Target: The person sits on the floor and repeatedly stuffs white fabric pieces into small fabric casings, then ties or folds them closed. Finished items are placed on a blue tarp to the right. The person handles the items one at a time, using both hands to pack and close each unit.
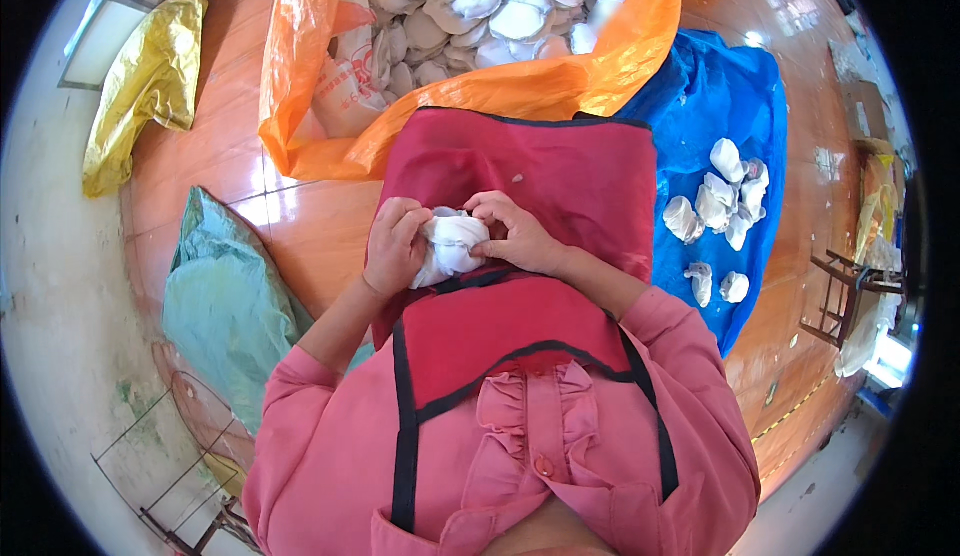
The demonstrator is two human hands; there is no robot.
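Note:
Above my lap, a crumpled white fabric bundle (452, 248) is held between both hands. My left hand (397, 244) grips its left side with the fingers curled in. From the other side, my right hand (514, 235) pinches its upper right edge between thumb and fingers. A dark red apron (520, 171) with black trim spreads under the bundle. Several similar white bundles (717, 199) lie on a blue plastic sheet (690, 96) to my right. The exact kind of the fabric piece cannot be made out.
Ahead, a large open orange sack (480, 96) holds many round white pads (520, 16). At left are a green sack (225, 296) and a yellow sack (150, 81) by the wall. A small wooden stool (850, 291) stands at far right on the tiled floor (310, 241).

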